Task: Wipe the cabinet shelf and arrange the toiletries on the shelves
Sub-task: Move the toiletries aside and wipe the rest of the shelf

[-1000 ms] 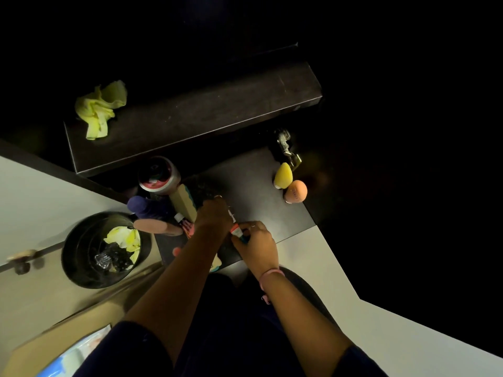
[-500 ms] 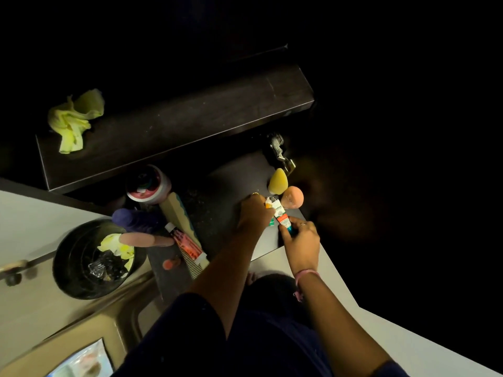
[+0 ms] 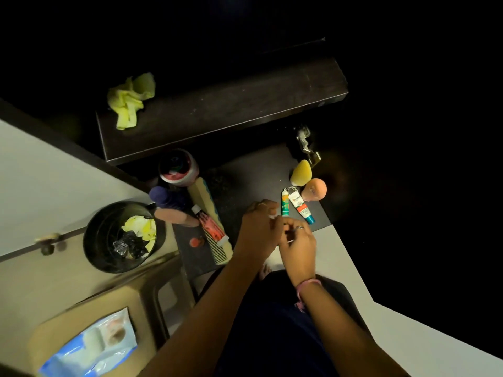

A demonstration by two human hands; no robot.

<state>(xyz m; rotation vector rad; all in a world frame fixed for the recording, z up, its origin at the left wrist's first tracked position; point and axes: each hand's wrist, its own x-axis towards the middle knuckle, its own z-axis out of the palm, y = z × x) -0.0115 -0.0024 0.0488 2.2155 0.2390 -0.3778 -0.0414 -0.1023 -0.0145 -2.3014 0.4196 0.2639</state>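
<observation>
The upper shelf (image 3: 223, 110) carries only the crumpled yellow cloth (image 3: 130, 100) at its left end, so wiping looks done and arranging is under way. On the lower shelf (image 3: 253, 172) beneath it, two small tubes (image 3: 295, 205) lie beside two sponges (image 3: 307, 180) at the right, while jar, comb and tubes at the left look unsorted. Just below the small tubes, left hand (image 3: 260, 227) and right hand (image 3: 298, 247) are loosely curled; I cannot tell whether they hold anything.

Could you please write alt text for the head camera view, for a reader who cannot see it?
Seen from above, a person's left hand and right hand meet over a dark lower shelf, just below two small tubes lying beside a yellow sponge and an orange sponge. A comb and jar lie further left; a yellow cloth sits on the upper shelf.
</observation>
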